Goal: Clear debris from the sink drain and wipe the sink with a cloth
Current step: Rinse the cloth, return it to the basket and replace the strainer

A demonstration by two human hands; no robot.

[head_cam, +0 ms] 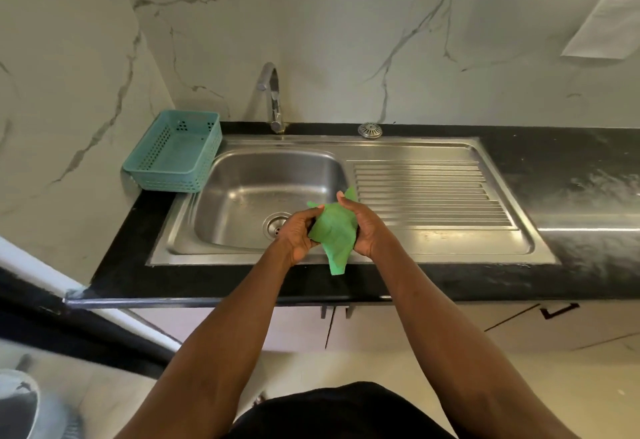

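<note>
Two bare hands meet above the front rim of one stainless steel sink (242,251), sharing one green cloth (334,230). Left hand (298,234): fingers curled round the cloth's left side, thumb pressed on its upper edge. Right hand (363,227): fingers wrapped round the right side, thumb pinching the top. The cloth is bunched between both palms; one corner hangs over the front edge of the black countertop (571,168), another pokes up beside the right thumb. One round drain (275,223) sits at the basin's front, just left of the left hand, partly hidden by it. One ribbed drainboard (426,192) fills the sink's right half. One chrome tap (273,99) rises at the back edge; one domed metal strainer (370,130) lies right of it. One teal perforated basket (173,152) occupies the countertop's back-left corner.
</note>
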